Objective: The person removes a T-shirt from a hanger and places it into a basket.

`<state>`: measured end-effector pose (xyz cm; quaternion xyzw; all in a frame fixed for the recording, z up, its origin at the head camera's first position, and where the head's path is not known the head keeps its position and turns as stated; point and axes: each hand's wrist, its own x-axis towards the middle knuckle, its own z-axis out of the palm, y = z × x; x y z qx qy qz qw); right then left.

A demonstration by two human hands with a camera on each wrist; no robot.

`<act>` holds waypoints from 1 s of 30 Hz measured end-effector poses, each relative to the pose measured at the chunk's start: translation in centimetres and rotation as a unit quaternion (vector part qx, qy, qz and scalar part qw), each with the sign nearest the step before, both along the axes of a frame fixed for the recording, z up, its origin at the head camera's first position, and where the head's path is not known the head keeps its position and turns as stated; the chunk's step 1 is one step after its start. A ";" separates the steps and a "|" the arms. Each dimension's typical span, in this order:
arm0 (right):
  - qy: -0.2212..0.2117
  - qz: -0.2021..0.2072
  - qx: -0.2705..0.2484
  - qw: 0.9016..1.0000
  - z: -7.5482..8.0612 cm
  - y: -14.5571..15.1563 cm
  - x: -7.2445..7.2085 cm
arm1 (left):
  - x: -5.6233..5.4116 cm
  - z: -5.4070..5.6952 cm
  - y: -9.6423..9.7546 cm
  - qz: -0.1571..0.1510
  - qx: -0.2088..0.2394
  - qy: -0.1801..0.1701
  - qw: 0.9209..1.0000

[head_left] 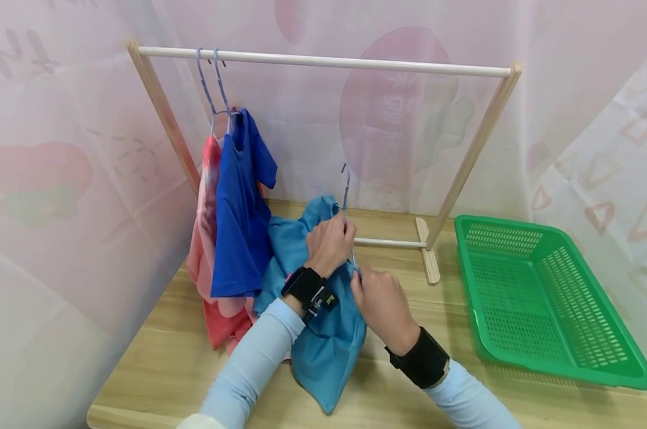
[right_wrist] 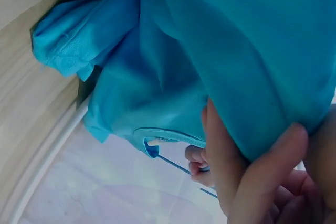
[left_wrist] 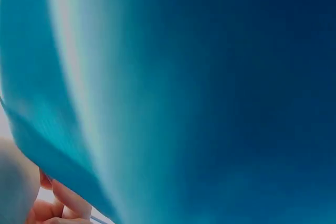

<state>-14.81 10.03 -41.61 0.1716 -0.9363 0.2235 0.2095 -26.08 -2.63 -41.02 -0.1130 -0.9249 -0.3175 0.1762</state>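
A teal T-shirt (head_left: 331, 342) hangs in folds over the table, partly on a thin blue-grey clothes hanger (head_left: 347, 189) whose hook points up. My left hand (head_left: 330, 243) grips the hanger just below its hook, close to the shirt's neckline. Lower and to the right, my right hand (head_left: 383, 302) pinches the shirt's edge by the hanger's sloping arm. In the right wrist view, thumb and fingers (right_wrist: 273, 169) hold the teal fabric, and the neckline shows one hanger shoulder inside. Cloth fills most of the left wrist view and hides the left hand's grip there.
A wooden rack with a white top rail (head_left: 329, 61) stands at the back. On its left hang a blue T-shirt (head_left: 240, 220) and pink-red clothing (head_left: 200, 256), on hangers. A green plastic basket (head_left: 465, 286) sits at the right of the wooden table (head_left: 157, 363).
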 end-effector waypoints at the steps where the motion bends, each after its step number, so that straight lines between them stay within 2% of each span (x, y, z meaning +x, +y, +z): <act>1: 0.007 -0.005 0.009 1.000 0.0 0.0 0.2 | -0.3 0.1 -0.1 0.001 -0.003 -0.002 1.000; 6: 0.031 -0.012 0.043 0.999 0.1 -0.1 1.5 | -1.7 0.7 -0.6 0.019 -0.017 -0.016 1.000; 11: 0.042 -0.003 0.049 0.998 0.3 -0.1 2.9 | -2.9 1.6 -1.1 0.037 -0.020 -0.040 0.998; 19: 0.050 0.012 0.037 0.998 -0.4 -0.2 4.3 | -4.1 3.5 -2.0 0.025 0.000 -0.057 0.998; 25: 0.038 0.019 0.047 0.998 -2.1 -0.4 4.2 | -3.9 4.1 -2.5 0.014 0.016 -0.061 0.998; 30: 0.026 0.019 0.015 0.999 -4.4 0.1 2.8 | -2.7 4.0 -2.4 -0.005 0.024 -0.060 0.998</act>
